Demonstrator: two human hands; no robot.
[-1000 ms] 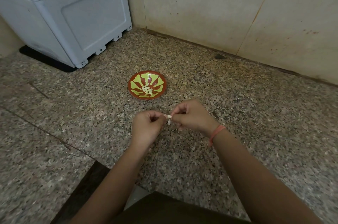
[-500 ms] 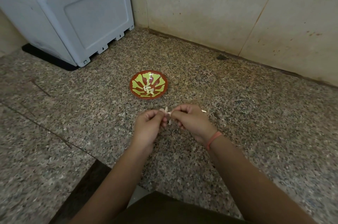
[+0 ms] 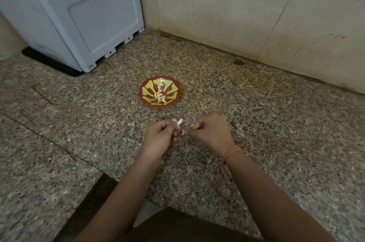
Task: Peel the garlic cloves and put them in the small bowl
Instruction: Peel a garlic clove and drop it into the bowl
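My left hand pinches a garlic clove at its fingertips, on the near side of the bowl. My right hand is curled, apparently pinching a scrap of skin. I'd check the clove is bare all round, then drop it low among the peeled cloves.

Both forearms reach forward, hands close together but not touching. Left hand is loosely curled, palm turned inward, pinching a clove between thumb and fingertips. Right hand is knuckles-up with fingers curled in, thumb and forefinger nipping a tiny pale scrap. There's an orange band on the right wrist.
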